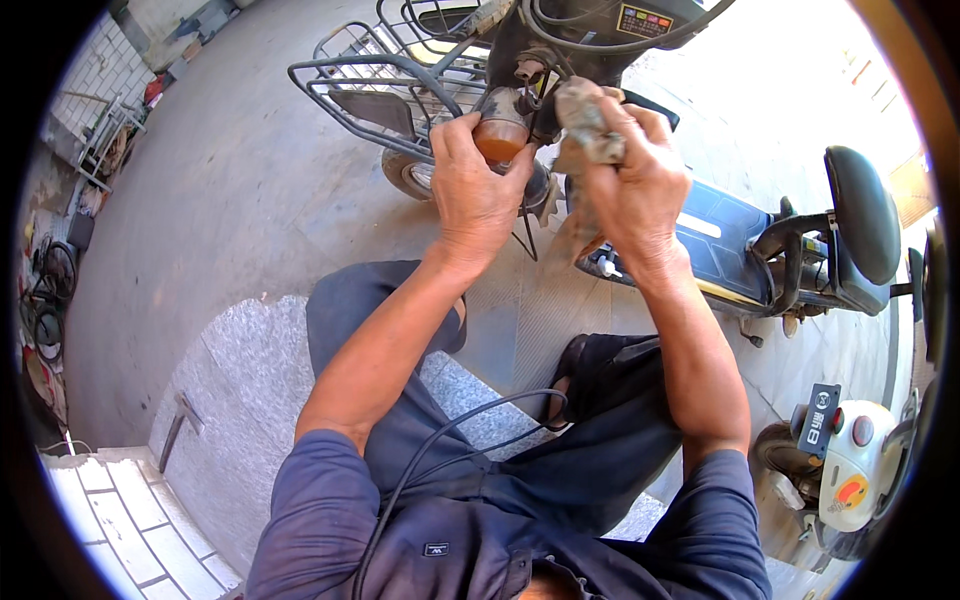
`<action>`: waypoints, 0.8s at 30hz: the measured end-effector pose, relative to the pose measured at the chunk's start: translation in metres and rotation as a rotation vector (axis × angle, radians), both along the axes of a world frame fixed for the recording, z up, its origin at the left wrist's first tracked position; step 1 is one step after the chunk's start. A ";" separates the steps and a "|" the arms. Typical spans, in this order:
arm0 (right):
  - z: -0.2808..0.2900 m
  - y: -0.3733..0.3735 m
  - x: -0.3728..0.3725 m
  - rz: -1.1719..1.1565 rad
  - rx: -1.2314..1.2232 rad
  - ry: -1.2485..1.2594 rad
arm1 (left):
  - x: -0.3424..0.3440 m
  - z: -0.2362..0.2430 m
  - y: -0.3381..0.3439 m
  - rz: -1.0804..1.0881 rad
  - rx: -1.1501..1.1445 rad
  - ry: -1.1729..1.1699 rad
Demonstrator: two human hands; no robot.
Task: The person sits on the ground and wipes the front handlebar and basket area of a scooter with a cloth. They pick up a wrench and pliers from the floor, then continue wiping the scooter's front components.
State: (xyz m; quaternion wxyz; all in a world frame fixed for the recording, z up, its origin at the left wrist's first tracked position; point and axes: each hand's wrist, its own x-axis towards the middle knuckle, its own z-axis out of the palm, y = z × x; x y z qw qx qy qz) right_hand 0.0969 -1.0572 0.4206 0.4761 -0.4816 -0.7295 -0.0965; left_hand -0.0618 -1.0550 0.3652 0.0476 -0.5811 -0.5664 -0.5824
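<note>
At the front of a dark electric scooter (715, 235), my left hand (472, 195) is closed around a round lamp with an amber lens (501, 140). Thumb and fingers press on opposite sides of its dusty housing. Just right of it, my right hand (640, 180) grips a crumpled, dirty rag (588, 115), and part of the cloth hangs down below the fist. Dark cables and the steering column (540, 70) show between and behind the hands. Where the lamp joins the scooter is partly hidden by my fingers.
A wire basket (365, 70) juts out left of the column, above the front wheel (405, 172). A hammer (178, 430) lies on the grey stone slab (245, 370) at my left. A black cable (420, 450) loops over my lap. A white scooter (850, 470) stands at lower right.
</note>
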 end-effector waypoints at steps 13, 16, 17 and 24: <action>-0.024 0.000 -0.003 0.200 -0.372 0.193 | -0.007 0.001 -0.005 -0.697 -0.278 -1.281; -0.025 0.003 -0.001 0.249 -0.399 0.251 | -0.013 -0.006 0.002 -0.909 -0.391 -1.510; -0.025 0.004 0.001 0.268 -0.413 0.275 | -0.015 -0.008 0.004 -0.981 -0.432 -1.576; -0.019 0.009 0.024 0.205 -0.433 0.255 | -0.024 -0.014 0.013 -1.360 -0.510 -1.464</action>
